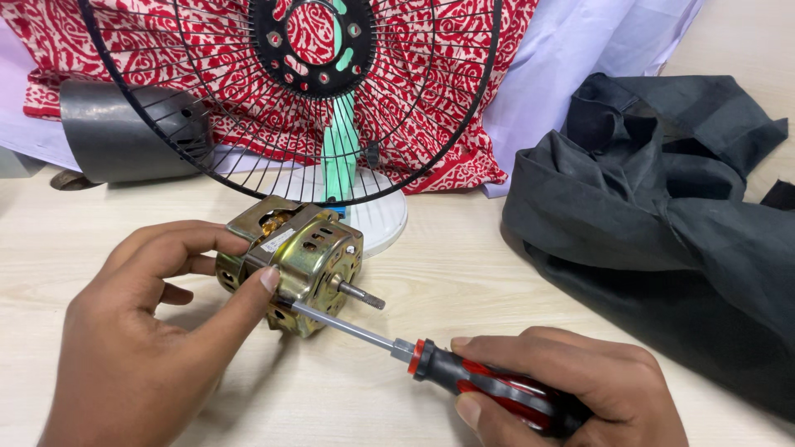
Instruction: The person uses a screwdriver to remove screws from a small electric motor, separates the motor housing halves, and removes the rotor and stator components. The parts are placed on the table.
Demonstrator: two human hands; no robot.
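Two hands work at the brass-coloured motor (290, 269): the left hand (141, 331) grips its casing, the right hand (571, 393) clasps a red-and-black screwdriver (431, 358) whose tip meets the motor's front.

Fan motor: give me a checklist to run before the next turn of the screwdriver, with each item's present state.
1. Left hand grips the fan motor, thumb on its front face: ok.
2. Right hand closed around the red and black handle of the screwdriver: ok.
3. Screwdriver tip reaches the motor's lower front edge: ok; whether it is seated in a screw head: cannot tell, the thumb covers it.
4. Motor rests on the wooden table: ok.
5. Motor shaft is clear of the screwdriver shank: ok.
6. Black cloth lies apart from both hands: ok.
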